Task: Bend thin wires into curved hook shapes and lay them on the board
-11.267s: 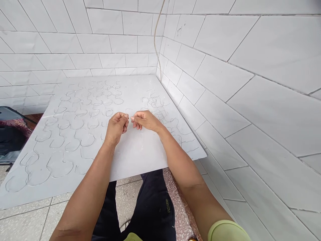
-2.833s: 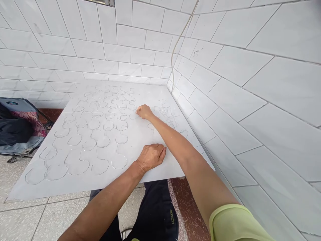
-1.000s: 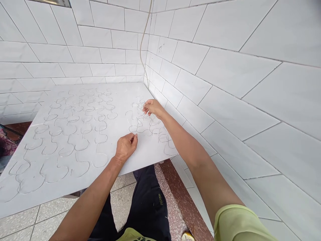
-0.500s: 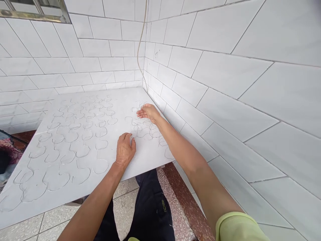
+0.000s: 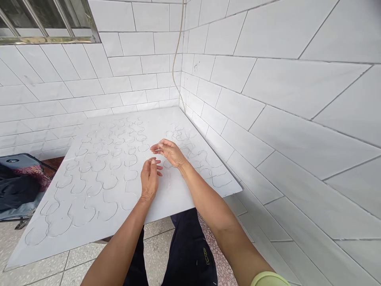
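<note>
My left hand (image 5: 150, 177) is over the middle of the white board (image 5: 171, 200), thumb and forefinger pinched on a thin curved wire. Just above it, to the right, my right hand (image 5: 168, 151) pinches the same wire, as far as I can make out; only short bits show between the fingertips. Rows of curved wires (image 5: 110, 180) lie spread over the left part of the board. Closer to the wall, a loose tangle of similar wires (image 5: 212, 171) lies beyond my right hand.
White tiled walls (image 5: 226, 75) meet at the board's far corner, where a cable (image 5: 175, 59) hangs down. A barred window (image 5: 44, 24) is at upper left. A folding chair (image 5: 22, 174) with dark cloth stands left of the board.
My right hand has drawn back from the loose wires to my left hand. Both hands are now close together, pinching a thin wire. The view has shifted slightly left.
</note>
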A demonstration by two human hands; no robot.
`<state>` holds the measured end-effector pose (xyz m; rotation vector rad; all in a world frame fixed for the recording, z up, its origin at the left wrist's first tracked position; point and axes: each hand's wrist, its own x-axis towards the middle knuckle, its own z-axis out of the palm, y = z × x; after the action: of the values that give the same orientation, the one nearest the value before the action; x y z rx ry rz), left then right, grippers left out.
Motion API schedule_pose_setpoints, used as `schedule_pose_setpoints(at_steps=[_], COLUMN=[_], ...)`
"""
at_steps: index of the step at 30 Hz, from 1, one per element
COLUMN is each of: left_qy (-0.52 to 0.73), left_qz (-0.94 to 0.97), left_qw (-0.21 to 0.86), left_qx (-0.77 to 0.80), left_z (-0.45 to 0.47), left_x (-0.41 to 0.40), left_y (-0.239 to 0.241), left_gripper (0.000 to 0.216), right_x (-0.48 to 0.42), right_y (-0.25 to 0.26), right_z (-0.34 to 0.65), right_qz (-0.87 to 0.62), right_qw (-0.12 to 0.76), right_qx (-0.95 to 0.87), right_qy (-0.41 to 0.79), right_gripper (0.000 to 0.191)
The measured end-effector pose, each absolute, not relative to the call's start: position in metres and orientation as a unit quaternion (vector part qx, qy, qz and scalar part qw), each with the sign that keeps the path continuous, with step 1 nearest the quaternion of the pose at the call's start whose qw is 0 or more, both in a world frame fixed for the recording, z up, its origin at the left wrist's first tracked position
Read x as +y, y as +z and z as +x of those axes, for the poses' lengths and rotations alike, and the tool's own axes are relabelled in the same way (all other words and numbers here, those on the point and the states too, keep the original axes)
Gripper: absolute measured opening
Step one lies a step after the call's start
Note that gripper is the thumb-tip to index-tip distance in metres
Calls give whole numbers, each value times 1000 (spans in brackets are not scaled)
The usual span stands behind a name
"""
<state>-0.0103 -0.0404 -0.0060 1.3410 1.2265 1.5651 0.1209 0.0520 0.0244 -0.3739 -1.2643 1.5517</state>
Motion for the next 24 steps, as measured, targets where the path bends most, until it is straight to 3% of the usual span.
schedule_pose_setpoints(at_steps=[3, 14, 24], left_qy=[628, 646, 653], left_qz=[465, 392, 370], left_qw=[466, 575, 564], left_qx=[416, 313, 344], left_z=[-12, -20, -22], left_x=[-41, -41, -40], left_y=[0, 14, 16], left_gripper=[34, 31, 38], right_x=[52, 52, 47], right_y=[19, 17, 17], right_z=[122, 118, 111], right_qz=[-156, -199, -154], right_qw=[519, 514, 486], right_qx=[-531, -522, -529], right_qy=[652, 651, 678], right_gripper=[23, 33, 28])
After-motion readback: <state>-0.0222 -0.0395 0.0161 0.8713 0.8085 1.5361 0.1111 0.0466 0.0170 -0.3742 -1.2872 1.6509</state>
